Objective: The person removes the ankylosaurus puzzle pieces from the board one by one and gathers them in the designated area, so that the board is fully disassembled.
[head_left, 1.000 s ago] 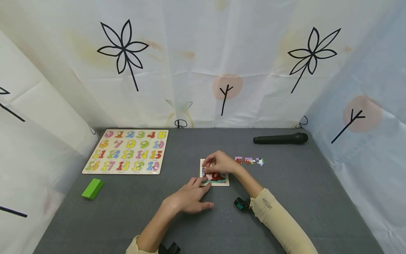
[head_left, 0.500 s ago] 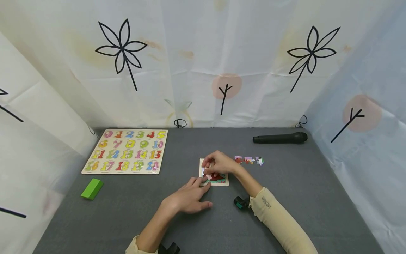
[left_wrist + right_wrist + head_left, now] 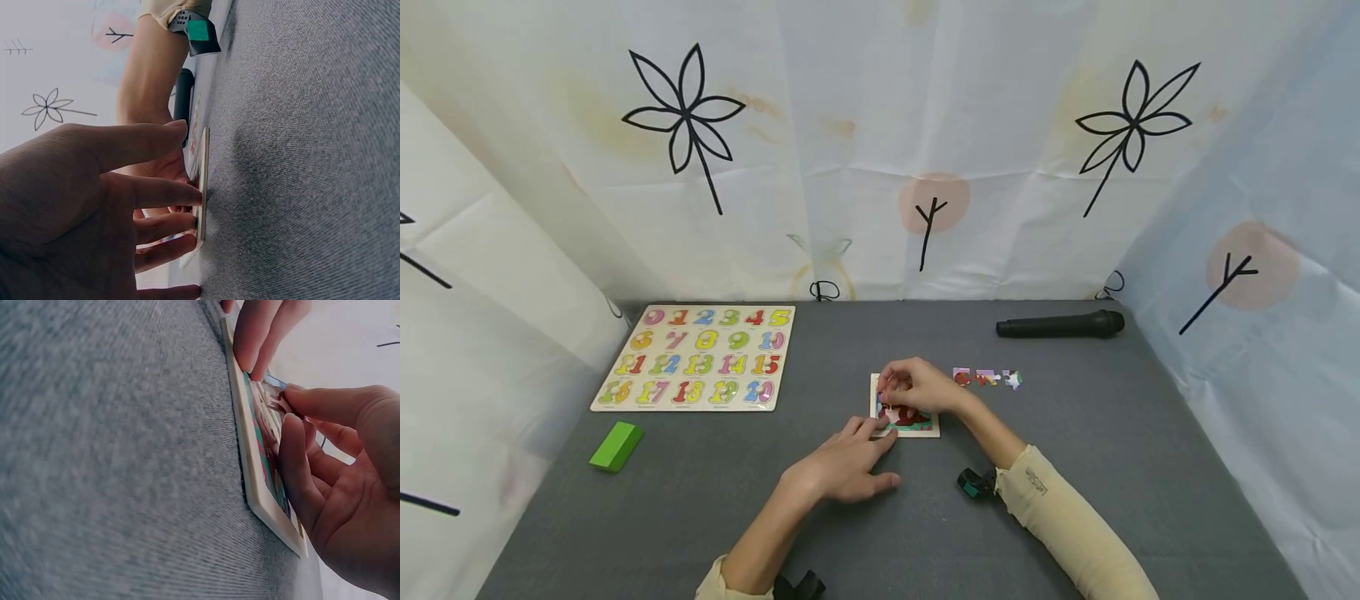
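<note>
In the head view, lays the left hand (image 3: 842, 467), straight-fingered and gripping nothing, on the near left part of a small square picture-puzzle board (image 3: 921, 434) framed in pale wood, flat on the grey cloth-covered table (image 3: 880, 542). Bends the right hand (image 3: 925, 387) over the same board. Shows three multicoloured puzzle pieces (image 3: 987, 378) just right of it, a black microphone (image 3: 1060, 326) beyond, and, well left, a cream number board (image 3: 722, 340) and a bright green block (image 3: 617, 447).

In the left wrist view, touches the board's edge with straight fingers (image 3: 172, 193).

In the right wrist view, pinches a thin brownish puzzle piece (image 3: 278, 402) between right thumb and forefinger, over the board; cannot tell whether touching it.
</note>
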`<state>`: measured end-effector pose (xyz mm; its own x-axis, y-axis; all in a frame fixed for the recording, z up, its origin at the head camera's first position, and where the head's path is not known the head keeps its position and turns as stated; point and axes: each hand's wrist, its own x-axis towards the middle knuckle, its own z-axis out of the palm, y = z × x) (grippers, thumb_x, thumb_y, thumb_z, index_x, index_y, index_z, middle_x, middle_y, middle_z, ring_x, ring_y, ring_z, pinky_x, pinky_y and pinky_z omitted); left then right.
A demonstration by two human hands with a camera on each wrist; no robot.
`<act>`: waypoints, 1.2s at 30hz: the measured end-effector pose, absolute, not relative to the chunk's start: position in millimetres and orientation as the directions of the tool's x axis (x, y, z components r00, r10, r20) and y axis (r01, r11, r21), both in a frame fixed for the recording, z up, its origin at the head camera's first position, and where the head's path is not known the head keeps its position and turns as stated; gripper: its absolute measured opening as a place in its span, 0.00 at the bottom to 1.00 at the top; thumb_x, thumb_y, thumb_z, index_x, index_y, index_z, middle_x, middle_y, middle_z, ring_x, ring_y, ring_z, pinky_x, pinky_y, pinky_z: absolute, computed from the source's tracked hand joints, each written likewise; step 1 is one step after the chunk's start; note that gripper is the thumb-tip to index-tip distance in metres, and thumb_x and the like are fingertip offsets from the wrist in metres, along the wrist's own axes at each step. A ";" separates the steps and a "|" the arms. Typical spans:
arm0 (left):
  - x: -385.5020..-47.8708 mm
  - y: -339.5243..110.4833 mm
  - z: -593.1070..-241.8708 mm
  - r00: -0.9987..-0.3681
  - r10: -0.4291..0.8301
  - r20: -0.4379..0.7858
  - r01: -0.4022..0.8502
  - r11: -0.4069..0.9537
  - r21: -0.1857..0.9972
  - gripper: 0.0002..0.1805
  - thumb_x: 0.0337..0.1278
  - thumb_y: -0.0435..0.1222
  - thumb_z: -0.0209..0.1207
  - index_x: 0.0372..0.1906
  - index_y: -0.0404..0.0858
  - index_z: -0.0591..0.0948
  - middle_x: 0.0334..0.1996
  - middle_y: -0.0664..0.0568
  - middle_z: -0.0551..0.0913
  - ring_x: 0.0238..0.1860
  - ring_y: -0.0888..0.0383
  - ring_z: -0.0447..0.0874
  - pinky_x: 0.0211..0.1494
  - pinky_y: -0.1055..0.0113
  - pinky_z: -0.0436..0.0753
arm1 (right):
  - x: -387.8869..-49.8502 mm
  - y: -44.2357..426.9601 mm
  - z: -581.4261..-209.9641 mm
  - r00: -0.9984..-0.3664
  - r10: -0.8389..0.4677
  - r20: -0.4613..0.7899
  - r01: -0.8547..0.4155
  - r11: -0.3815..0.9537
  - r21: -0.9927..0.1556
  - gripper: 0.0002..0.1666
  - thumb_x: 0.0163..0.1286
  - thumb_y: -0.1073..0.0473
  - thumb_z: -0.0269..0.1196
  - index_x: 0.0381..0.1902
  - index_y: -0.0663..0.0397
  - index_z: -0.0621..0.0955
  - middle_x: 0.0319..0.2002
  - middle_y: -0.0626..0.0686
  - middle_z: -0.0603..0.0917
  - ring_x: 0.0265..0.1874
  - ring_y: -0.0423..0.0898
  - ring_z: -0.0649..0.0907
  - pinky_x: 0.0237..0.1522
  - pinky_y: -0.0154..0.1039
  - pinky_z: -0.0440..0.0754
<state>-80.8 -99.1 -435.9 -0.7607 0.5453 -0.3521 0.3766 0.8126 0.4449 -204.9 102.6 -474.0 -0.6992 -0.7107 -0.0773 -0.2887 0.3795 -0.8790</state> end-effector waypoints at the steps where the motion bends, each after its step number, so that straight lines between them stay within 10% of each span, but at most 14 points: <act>1: -80.8 -99.2 -436.0 -0.761 0.544 -0.353 0.376 0.814 0.444 0.40 0.76 0.54 0.63 0.83 0.41 0.69 0.86 0.48 0.61 0.83 0.46 0.60 0.83 0.41 0.69 | -204.9 103.5 -473.9 -0.702 -0.708 -0.077 -0.276 0.370 -0.887 0.07 0.79 0.63 0.67 0.50 0.61 0.85 0.37 0.59 0.88 0.21 0.41 0.82 0.26 0.35 0.85; 36: -76.3 -98.4 -435.4 -0.780 0.528 -0.335 0.367 0.820 0.439 0.40 0.75 0.53 0.64 0.83 0.42 0.69 0.86 0.48 0.62 0.83 0.47 0.62 0.82 0.40 0.69 | -188.4 193.5 -458.2 -0.809 -0.587 -0.033 -0.259 0.406 -0.876 0.10 0.78 0.65 0.67 0.51 0.67 0.86 0.38 0.66 0.89 0.28 0.55 0.85 0.26 0.44 0.87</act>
